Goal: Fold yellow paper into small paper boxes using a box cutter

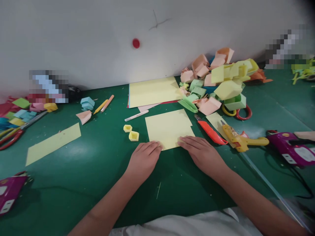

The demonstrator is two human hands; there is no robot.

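A pale yellow sheet of paper lies in front of me and looks folded over, its layers slightly offset at the right edge. My left hand grips its lower left corner, fingers close together and the thumb hidden. At the lower right edge, my right hand holds the same sheet with its fingers bent over the paper. Two small yellow paper cups stand just left of the sheet. A white pen lies beyond them. Right of the sheet is a red-handled utility knife.
A yellow glue gun with a long glue stick lies at right, near a purple power strip. Folded paper pieces are heaped behind. Stacked sheets rest by the wall. Scissors and a paper strip lie left.
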